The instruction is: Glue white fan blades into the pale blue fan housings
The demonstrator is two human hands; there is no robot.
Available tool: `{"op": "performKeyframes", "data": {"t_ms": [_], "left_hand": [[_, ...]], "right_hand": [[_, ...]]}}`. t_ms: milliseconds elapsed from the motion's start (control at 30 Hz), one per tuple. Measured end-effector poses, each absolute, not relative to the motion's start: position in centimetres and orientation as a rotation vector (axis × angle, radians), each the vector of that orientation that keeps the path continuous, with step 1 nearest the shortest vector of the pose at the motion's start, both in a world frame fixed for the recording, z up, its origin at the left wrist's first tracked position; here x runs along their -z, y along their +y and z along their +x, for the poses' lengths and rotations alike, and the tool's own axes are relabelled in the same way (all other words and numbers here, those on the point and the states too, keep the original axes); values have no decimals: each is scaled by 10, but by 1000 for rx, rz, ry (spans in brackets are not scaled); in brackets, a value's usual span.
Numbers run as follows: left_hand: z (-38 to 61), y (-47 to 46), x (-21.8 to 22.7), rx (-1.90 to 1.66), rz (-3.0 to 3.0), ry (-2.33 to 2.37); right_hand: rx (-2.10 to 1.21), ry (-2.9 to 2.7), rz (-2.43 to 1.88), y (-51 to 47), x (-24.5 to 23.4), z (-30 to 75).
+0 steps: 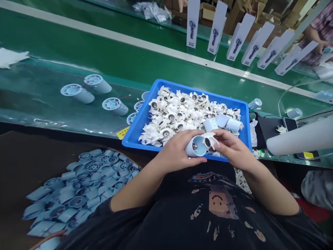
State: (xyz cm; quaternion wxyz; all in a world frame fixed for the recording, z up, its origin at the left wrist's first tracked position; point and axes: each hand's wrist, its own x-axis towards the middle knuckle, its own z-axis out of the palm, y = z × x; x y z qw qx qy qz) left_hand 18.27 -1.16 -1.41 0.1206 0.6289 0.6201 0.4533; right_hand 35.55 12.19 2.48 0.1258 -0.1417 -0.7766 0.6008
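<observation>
My left hand (175, 151) is wrapped round a light blue cylindrical fan housing (191, 150), its open end turned up toward me and small parts showing inside. Between the fingers of my right hand (235, 149) is a white fan impeller (209, 141) with a dark round hub, held right beside the housing's mouth. Both hands are over the front edge of a blue tray (248, 121). Heaped in that tray are many white impellers (179, 113), and a few light blue housings (232, 125) lie on top at its right side.
Several light blue housings (97, 84) stand on the bench left of the tray. A large pile of housings (85, 191) lies lower left. White boxes (193, 26) line the far side. A pale cylinder (299, 137) juts in from the right, near a phone (290, 124). Another person's hand (316, 40) shows upper right.
</observation>
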Motion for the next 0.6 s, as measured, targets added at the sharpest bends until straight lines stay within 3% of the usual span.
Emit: {"op": "performKeyframes", "data": {"t_ms": [100, 200, 600], "left_hand": [[189, -7, 14, -1265, 2000, 1820], [196, -5, 13, -1257, 2153, 1822], [212, -4, 2, -1381, 2272, 2029]], "right_hand": [[-1003, -2552, -271, 111, -32, 358], [-631, -2639, -164, 107, -37, 357], [-768, -2548, -145, 116, -34, 354]]}}
